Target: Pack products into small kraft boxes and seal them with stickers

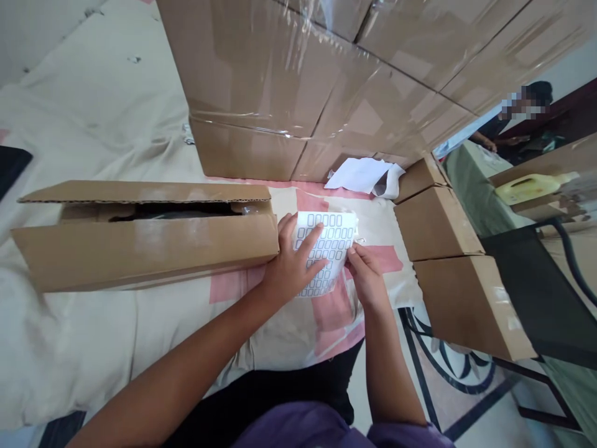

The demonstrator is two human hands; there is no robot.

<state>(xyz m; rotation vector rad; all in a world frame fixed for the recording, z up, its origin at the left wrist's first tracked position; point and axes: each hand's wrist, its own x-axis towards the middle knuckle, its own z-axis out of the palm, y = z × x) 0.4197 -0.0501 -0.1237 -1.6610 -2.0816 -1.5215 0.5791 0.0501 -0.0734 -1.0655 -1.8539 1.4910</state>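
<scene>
A white sheet of stickers (329, 236), printed with rows of small outlined rounded rectangles, is in front of me. My left hand (290, 267) rests over its left part, fingers spread apart and touching its face. At the sheet's right edge, my right hand (364, 269) pinches with thumb and forefinger; whether a single sticker is in that pinch is too small to see. Just left of my left hand lies a long cardboard box (153, 249), its top flaps partly raised and a dark gap between them. What is inside cannot be made out.
Stacked cardboard boxes wrapped in clear film (261, 81) rise behind the sheet. White crumpled paper (359, 175) lies at their foot. More cardboard boxes (438, 224) line the right edge, beside a dark chair (536, 292). A yellow bottle (534, 188) and another person (508, 124) are farther right.
</scene>
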